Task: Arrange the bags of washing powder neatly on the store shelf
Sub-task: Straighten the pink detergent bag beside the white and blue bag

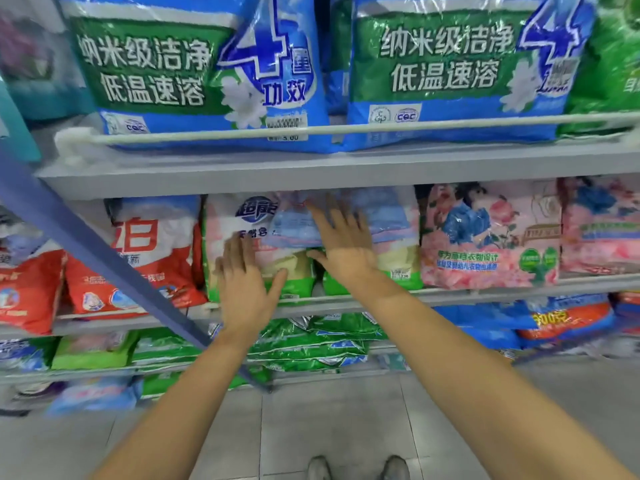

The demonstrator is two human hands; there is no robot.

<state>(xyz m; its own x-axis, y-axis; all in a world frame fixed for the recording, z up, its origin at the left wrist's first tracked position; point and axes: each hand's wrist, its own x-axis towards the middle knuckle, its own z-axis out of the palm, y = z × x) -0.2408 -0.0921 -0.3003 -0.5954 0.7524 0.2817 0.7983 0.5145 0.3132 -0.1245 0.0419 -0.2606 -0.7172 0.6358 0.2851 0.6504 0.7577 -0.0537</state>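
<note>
Both arms reached out over the tiled floor. Left hand lay flat, fingers spread, on the lower front of a pink-and-green washing powder bag — right hand just as flat (nothing gripped) slightly higher on the neighbouring bag. Both bags stood on the middle shelf, with big blue bags above.

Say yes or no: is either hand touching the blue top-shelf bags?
No: the left hand and right hand lie flat on the pink-and-green bags one shelf below.
</note>
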